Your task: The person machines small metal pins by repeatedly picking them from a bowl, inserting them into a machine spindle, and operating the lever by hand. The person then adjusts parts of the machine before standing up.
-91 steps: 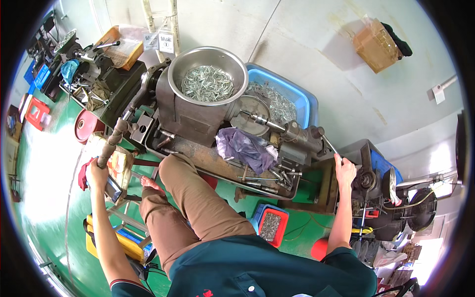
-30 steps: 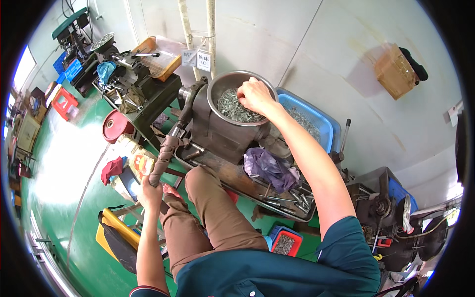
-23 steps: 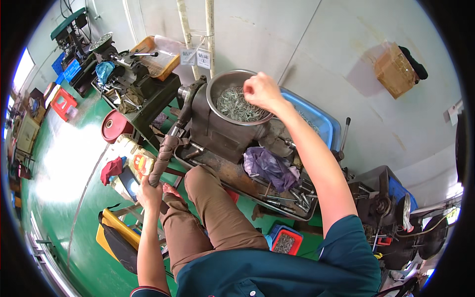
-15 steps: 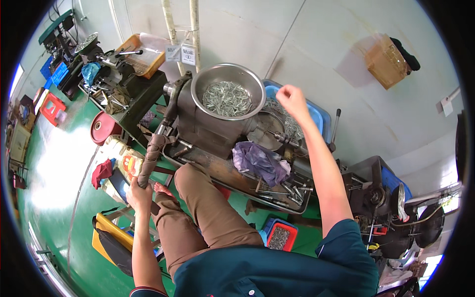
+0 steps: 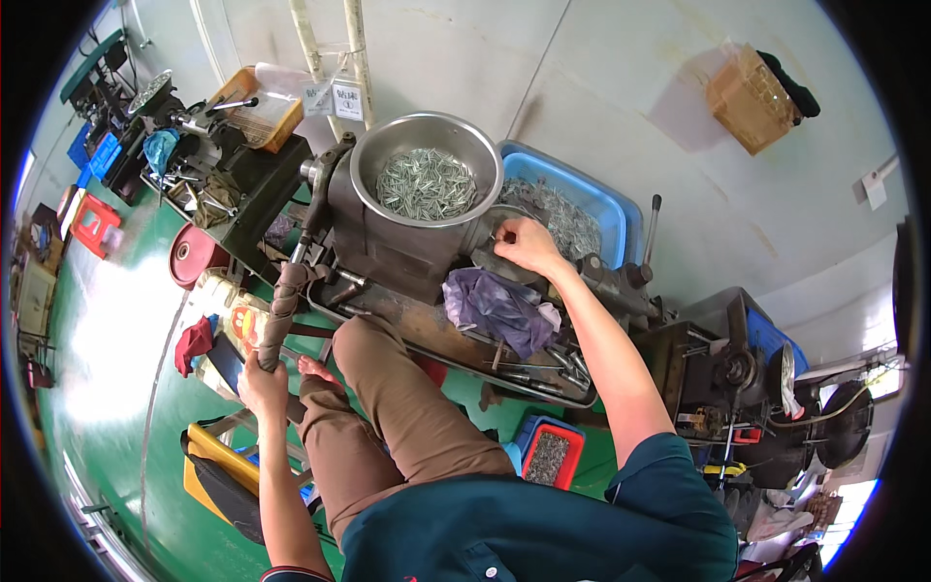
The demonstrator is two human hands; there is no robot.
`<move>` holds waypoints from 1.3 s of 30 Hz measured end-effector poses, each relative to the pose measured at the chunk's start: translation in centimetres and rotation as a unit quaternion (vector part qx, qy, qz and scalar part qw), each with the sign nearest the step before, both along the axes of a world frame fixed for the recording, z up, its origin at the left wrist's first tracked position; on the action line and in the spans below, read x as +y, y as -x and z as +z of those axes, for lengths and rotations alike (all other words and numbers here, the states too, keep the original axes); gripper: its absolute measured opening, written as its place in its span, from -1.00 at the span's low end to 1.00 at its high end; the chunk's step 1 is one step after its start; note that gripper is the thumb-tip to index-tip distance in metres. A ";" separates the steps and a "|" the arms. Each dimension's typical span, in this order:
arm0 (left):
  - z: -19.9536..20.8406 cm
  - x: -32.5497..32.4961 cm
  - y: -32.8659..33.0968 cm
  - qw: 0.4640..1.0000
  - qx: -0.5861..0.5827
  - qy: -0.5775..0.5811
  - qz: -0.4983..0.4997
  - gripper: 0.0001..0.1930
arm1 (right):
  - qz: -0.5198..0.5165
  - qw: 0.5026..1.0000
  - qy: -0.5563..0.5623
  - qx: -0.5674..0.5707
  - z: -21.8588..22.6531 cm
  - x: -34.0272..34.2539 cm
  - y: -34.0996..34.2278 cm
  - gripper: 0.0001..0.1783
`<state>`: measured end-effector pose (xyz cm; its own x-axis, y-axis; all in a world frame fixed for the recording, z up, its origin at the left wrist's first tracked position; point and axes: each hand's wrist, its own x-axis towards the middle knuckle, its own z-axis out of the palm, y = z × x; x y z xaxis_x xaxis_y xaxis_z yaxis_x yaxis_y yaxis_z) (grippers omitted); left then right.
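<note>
My left hand (image 5: 262, 388) is wrapped round the lower end of a long lever (image 5: 281, 312) bound in brown tape. The lever runs up to a grey bench machine (image 5: 388, 254). My right hand (image 5: 529, 246) is at the machine's working end, its thumb and fingers pinched together; anything between them is hidden or too small to name. On top of the machine sits a steel bowl (image 5: 487, 184) of small shiny metal pins (image 5: 425, 186). Behind my right hand, a blue tub (image 5: 621, 229) contains more small metal pieces. A crumpled purple cloth (image 5: 497, 308) lies in front of the hand.
Loose rods and tools (image 5: 529, 378) lie along the machine tray's front edge. Below, a red bin (image 5: 574, 461) holds small metal parts. A yellow stool (image 5: 206, 485) stands at my left. Another machine (image 5: 742, 378) is at right; a black-knobbed handle (image 5: 653, 228) sticks up beside the tub.
My right hand has come down and left from above the blue tub to the machine's working end. My left hand stays on the lever. The whole view has shifted slightly.
</note>
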<state>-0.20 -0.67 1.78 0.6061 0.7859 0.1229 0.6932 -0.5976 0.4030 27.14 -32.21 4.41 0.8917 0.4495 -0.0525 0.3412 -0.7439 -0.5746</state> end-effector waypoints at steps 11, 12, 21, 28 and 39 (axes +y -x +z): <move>-0.3 0.1 0.0 1.000 -0.004 -0.008 0.003 -0.78 | -0.024 0.998 -0.060 0.009 -1.3 -0.6 -0.6 -0.81; -0.3 0.1 0.0 1.000 -0.006 -0.009 0.001 -0.79 | -0.024 0.998 -0.060 0.009 -1.3 -0.5 -0.6 -0.81; -0.1 0.0 0.0 1.000 -0.008 0.008 -0.006 -0.77 | -0.040 0.998 -0.044 0.009 -0.4 0.0 0.1 -0.80; -0.7 3.4 -0.3 1.000 -0.011 -0.010 -0.019 -0.82 | -0.035 0.999 -0.039 -0.011 -0.6 0.2 0.0 -0.81; -0.2 9.6 -1.6 0.997 0.036 -0.040 -0.060 -0.78 | -0.041 0.980 0.179 -0.077 2.7 -5.2 -4.7 -0.77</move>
<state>1.37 8.91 1.61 0.7043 0.6971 0.1342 0.6406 -0.7056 0.3029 31.84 -37.43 7.12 0.9342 0.3526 -0.0550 0.3335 -0.9173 -0.2174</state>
